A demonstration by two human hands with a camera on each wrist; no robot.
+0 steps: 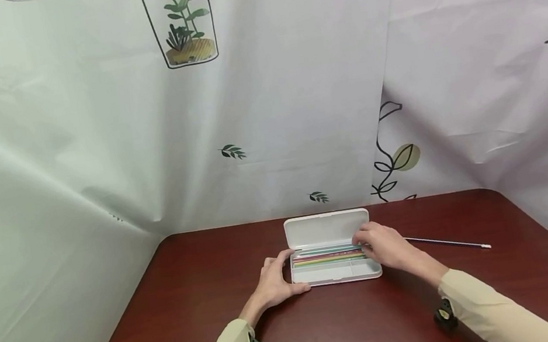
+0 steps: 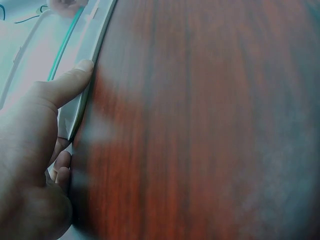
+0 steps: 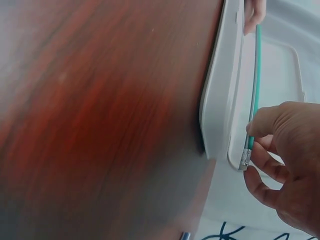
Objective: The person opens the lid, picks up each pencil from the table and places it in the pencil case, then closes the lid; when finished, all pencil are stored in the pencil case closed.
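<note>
A white pencil case (image 1: 321, 274) lies on the table with its hinged lid (image 1: 327, 228) raised at the back. Several coloured pencils (image 1: 324, 259) lie lengthwise inside it. My left hand (image 1: 272, 285) holds the case at its left end, the thumb (image 2: 75, 80) on the front rim and fingers at the back left corner. Over the right end, my right hand (image 1: 385, 244) pinches a green pencil (image 3: 258, 75) between thumb and fingers, near its metal ferrule (image 3: 245, 157). The pencil's far end lies near the left hand.
To the right of the case, a dark blue pencil (image 1: 446, 242) with a white end lies slantwise on the dark red wooden table (image 1: 360, 323). A pale printed cloth (image 1: 290, 103) hangs behind the table and along both sides.
</note>
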